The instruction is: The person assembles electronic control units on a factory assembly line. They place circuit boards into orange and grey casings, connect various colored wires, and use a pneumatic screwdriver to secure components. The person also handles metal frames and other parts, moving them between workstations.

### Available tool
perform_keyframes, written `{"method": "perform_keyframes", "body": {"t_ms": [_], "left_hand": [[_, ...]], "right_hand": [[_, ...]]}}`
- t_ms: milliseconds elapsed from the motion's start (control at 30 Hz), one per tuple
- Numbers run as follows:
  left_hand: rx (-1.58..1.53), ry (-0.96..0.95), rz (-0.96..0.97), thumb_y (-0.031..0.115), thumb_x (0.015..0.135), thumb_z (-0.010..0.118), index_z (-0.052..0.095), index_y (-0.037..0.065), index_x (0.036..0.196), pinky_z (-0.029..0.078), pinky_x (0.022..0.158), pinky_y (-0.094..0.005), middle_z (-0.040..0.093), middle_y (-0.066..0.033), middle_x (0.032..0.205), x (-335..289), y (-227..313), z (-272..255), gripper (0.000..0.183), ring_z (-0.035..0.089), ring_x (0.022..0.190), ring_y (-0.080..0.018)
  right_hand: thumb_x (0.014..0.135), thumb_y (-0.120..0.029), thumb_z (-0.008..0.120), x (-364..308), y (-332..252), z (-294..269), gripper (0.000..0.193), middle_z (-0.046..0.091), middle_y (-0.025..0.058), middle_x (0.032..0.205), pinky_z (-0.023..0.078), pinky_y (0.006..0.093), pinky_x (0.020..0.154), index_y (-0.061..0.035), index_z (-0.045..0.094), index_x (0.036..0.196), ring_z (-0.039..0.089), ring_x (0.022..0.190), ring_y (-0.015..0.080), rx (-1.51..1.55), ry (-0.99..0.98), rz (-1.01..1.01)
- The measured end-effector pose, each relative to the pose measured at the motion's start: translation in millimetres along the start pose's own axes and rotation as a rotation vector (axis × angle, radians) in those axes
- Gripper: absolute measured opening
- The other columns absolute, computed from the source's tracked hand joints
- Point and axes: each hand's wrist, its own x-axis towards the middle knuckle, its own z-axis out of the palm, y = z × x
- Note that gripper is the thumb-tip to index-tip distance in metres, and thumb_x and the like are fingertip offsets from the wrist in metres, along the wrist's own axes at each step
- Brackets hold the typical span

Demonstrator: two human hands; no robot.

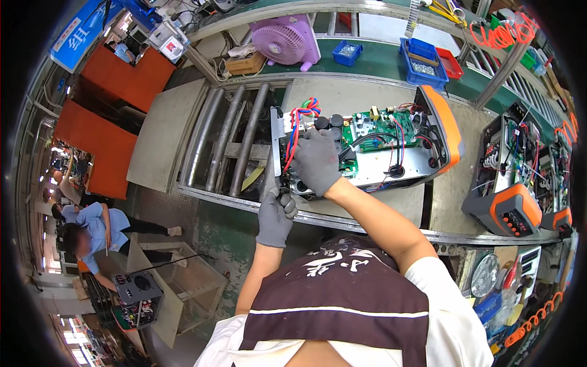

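Observation:
An open electrical unit (373,165) lies on the bench in front of me, its orange and black end panel (449,131) to the right. Inside it are a green circuit board (386,131), black cylindrical capacitors (330,125) and a bundle of red, blue and green wires (299,116). My right hand (317,162), in a grey glove, reaches over the unit's left end beside the wires; its fingertips are hidden there. Just outside the near left corner, my left hand (276,217), also gloved, has its fingers curled together around something small and dark that I cannot make out.
Metal rollers (249,140) lie left of the unit. More open units (510,171) stand at the right. Beyond the bench are a purple fan (284,43) and blue bins of small parts (423,67). A co-worker (101,226) in light blue handles another unit (139,296) at far left.

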Motion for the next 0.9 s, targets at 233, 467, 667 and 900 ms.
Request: {"method": "perform_keyframes", "body": {"t_ms": [233, 467, 667, 900], "left_hand": [[0.032, 0.022, 0.005, 0.021, 0.092, 0.042, 0.047, 0.012, 0.083, 0.024, 0.044, -0.0254, 0.032, 0.0014, 0.061, -2, 0, 3, 0.014, 0.031, 0.051, -0.0112], [0.011, -0.055, -0.044, 0.023, 0.093, 0.041, 0.046, 0.012, 0.084, 0.025, 0.045, -0.0250, 0.031, 0.0016, 0.061, 0, 4, -2, 0.015, 0.029, 0.051, -0.0111], [-0.025, -0.073, -0.077, 0.023, 0.093, 0.041, 0.045, 0.012, 0.082, 0.023, 0.045, -0.0250, 0.028, 0.0020, 0.061, 3, 5, -3, 0.016, 0.026, 0.050, -0.0104], [0.024, -0.045, -0.037, 0.022, 0.092, 0.040, 0.047, 0.010, 0.083, 0.024, 0.045, -0.0257, 0.033, 0.0009, 0.062, 1, 4, -3, 0.016, 0.031, 0.052, -0.0117]], "right_hand": [[0.069, -0.022, 0.065, -12, -2, 9, 0.009, 0.060, 0.0006, 0.073, 0.038, 0.0396, 0.081, -0.0150, 0.065, 0.074, 0.054, 0.087, 0.0206, -0.003, -0.059, -0.068], [0.067, -0.019, 0.067, -14, -2, 6, 0.012, 0.060, 0.0023, 0.076, 0.039, 0.0402, 0.082, -0.0135, 0.066, 0.078, 0.054, 0.088, 0.0224, 0.100, -0.026, -0.019], [0.067, -0.018, 0.067, -12, 4, 9, 0.011, 0.060, 0.0035, 0.077, 0.040, 0.0403, 0.080, -0.0119, 0.065, 0.077, 0.054, 0.088, 0.0246, 0.140, 0.034, 0.003], [0.069, -0.020, 0.066, -8, 7, 12, 0.011, 0.062, 0.0036, 0.079, 0.039, 0.0408, 0.079, -0.0122, 0.067, 0.076, 0.054, 0.088, 0.0252, 0.281, 0.017, 0.088]]}}
